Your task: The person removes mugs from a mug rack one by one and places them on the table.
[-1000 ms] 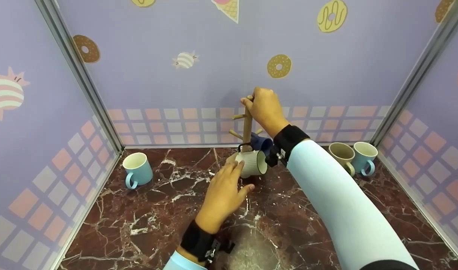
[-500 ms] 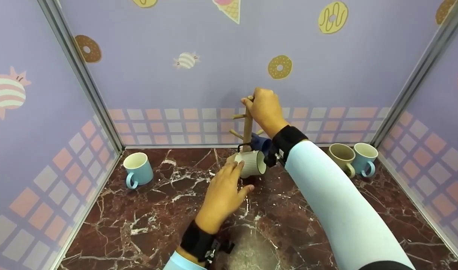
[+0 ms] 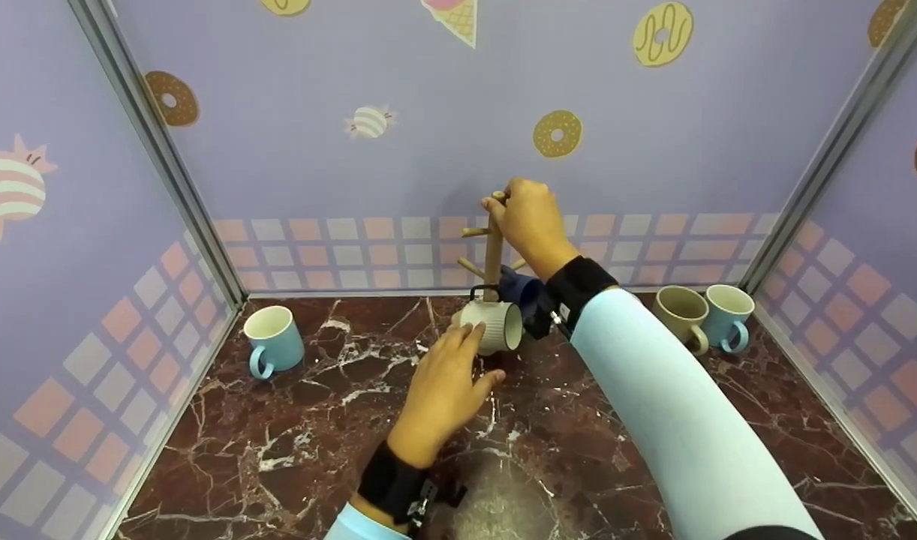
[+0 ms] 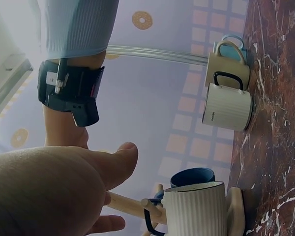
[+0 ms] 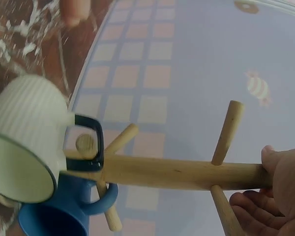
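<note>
My right hand (image 3: 530, 221) grips the top of the wooden mug tree (image 3: 494, 255), thumb and curled fingers around the post. A white ribbed mug (image 3: 488, 328) hangs sideways by its black handle (image 5: 96, 142) on a low peg, mouth facing right in the head view. Behind it a dark blue mug (image 5: 59, 211) hangs on another peg, partly hidden. My left hand (image 3: 443, 382) is beside the white mug, fingers extended and thumb spread. Its fingertips overlap the mug in the head view; whether they touch it I cannot tell.
A light blue mug (image 3: 276, 341) stands at the left. An olive mug (image 3: 680, 311) and another light blue mug (image 3: 727, 319) stand at the right. Another white mug (image 4: 227, 107) stands near them, hidden in the head view. Patterned walls surround the marble-look table (image 3: 308, 457).
The white mug has swung slightly left on the mug tree, and more of the blue mug shows behind it. Both hands stay almost where they were.
</note>
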`<state>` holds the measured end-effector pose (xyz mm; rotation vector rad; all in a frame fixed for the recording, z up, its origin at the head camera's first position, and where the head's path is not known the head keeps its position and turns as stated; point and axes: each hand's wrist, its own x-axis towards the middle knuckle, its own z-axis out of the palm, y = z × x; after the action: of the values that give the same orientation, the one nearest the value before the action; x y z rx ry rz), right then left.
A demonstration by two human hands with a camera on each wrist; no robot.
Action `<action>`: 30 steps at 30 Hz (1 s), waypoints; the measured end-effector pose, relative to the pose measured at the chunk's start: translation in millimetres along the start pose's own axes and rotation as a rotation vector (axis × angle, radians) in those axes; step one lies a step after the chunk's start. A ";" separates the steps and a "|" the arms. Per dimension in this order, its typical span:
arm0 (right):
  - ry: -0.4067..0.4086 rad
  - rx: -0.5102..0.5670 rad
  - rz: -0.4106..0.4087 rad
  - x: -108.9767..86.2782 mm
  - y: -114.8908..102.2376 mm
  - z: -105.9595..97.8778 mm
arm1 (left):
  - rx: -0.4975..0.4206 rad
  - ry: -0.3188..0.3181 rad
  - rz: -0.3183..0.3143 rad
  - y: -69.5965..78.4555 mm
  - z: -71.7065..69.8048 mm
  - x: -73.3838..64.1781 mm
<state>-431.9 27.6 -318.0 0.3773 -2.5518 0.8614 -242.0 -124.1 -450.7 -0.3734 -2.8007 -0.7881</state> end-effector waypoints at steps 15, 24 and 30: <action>0.176 0.182 -0.185 -64.9 38.7 -23.6 | -0.031 0.099 -0.058 -16.3 -16.0 4.6; 0.129 0.296 0.009 -104.8 87.9 -2.8 | -0.055 0.089 -0.108 -25.3 -18.6 10.2; 0.112 0.329 0.089 -123.2 106.3 17.6 | -0.055 0.091 -0.127 -31.2 -22.8 9.7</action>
<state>-369.6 113.2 -442.7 0.3043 -2.3395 1.3038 -257.5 -160.3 -444.0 -0.1642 -2.7433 -0.8872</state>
